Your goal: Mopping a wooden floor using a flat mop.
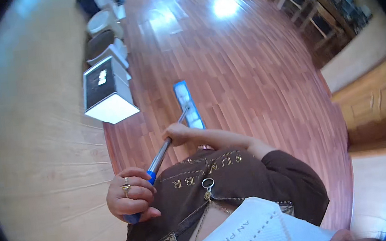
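A flat mop slants from my chest toward the floor. My left hand (129, 198), with a gold ring on one finger, is wrapped round the blue grip (151, 176) at the top of its handle. Lower down, my right hand (178, 134) closes round the metal pole (160, 155), its arm reaching across my body. The long, narrow mop head (182, 93) has a pale top with a blue border and rests on the reddish wood floor (245, 77). My right forearm passes close to the mop head's near end.
A black and white box (112, 109) stands along the left wall (39, 136), with a brown seat (99, 44) and white items behind it. At the far right, a long wooden table (327, 10) carries many objects. A carved wooden panel (365, 107) is on the right.
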A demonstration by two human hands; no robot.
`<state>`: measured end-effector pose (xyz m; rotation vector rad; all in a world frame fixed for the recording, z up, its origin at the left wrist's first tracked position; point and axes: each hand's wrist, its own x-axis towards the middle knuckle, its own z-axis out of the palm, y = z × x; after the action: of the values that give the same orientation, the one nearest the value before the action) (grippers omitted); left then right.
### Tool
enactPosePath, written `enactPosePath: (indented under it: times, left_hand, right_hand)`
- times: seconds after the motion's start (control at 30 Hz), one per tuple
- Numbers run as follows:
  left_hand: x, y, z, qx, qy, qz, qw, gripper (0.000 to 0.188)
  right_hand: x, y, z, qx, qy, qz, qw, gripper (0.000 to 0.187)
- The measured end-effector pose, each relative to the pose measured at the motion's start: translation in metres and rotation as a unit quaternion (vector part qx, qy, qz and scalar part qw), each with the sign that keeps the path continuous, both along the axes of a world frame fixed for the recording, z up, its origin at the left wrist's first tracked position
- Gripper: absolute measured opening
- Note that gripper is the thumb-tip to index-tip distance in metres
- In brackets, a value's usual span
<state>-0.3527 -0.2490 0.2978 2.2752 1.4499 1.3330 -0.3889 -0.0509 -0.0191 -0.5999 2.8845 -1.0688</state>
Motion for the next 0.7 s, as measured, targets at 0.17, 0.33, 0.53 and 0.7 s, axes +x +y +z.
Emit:
enactPosePath:
  times: [0.17, 0.33, 0.53, 0.7]
  left_hand:
    - [-0.051, 0.025, 0.008, 0.011, -0.017, -0.094, 0.995, 0.032]
    - [-0.085, 0.079, 0.010, 0.001, -0.031, -0.221, 0.975, 0.033]
    - [-0.125, 0.165, 0.010, -0.039, -0.022, -0.435, 0.899, 0.033]
    - [-0.126, 0.229, 0.012, -0.038, -0.063, -0.516, 0.853, 0.032]
  right_hand:
    - [0.002, 0.038, 0.028, -0.019, 0.034, -0.135, 0.990, 0.010]
    - [0.037, 0.076, 0.044, -0.018, 0.017, -0.285, 0.958, 0.014]
    - [0.074, 0.102, 0.030, -0.009, 0.017, -0.470, 0.883, 0.024]
    - [0.107, 0.118, 0.043, -0.046, 0.034, -0.589, 0.806, 0.021]
